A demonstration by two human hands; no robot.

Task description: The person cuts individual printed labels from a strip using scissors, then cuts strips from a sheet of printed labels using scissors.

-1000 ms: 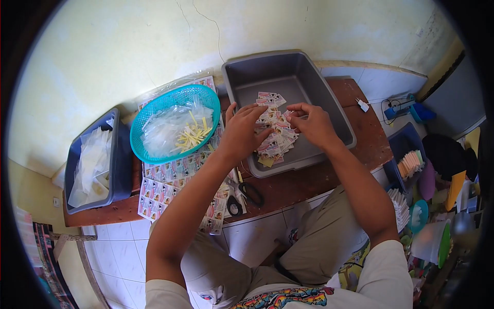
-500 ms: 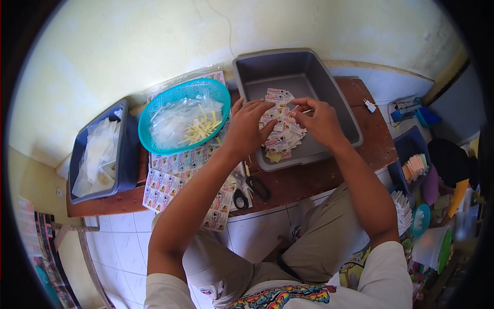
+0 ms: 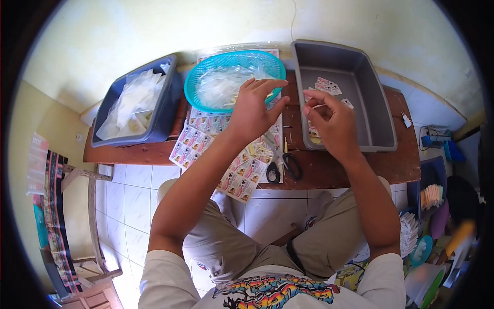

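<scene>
My left hand [image 3: 254,108] hovers at the right side of the turquoise basket [image 3: 191,95], thumb and fingers apart with nothing visible between them. Clear plastic bags [image 3: 218,85] fill that basket; some yellow strips show beside my fingers. Over the left part of the grey tray [image 3: 383,116] is my right hand [image 3: 334,123], its fingers loosely curled and a gap between thumb and forefinger. Small printed paper cards [image 3: 328,86] lie in the tray, partly hidden by this hand. Below and between my hands, scissors [image 3: 292,166] with black handles rest on the table beside printed sheets [image 3: 194,147].
A dark blue bin [image 3: 172,110] with whitish translucent sheets [image 3: 136,98] stands at the left of the brown wooden table [image 3: 360,172]. A white plug [image 3: 406,120] lies near its right end. Baskets and bundled sticks [image 3: 432,196] crowd the right side. The wall is directly behind.
The view has turned left, so the table's things appear further right. Relative to the tray, both hands have shifted left; my left hand has left the card pile and is by the basket.
</scene>
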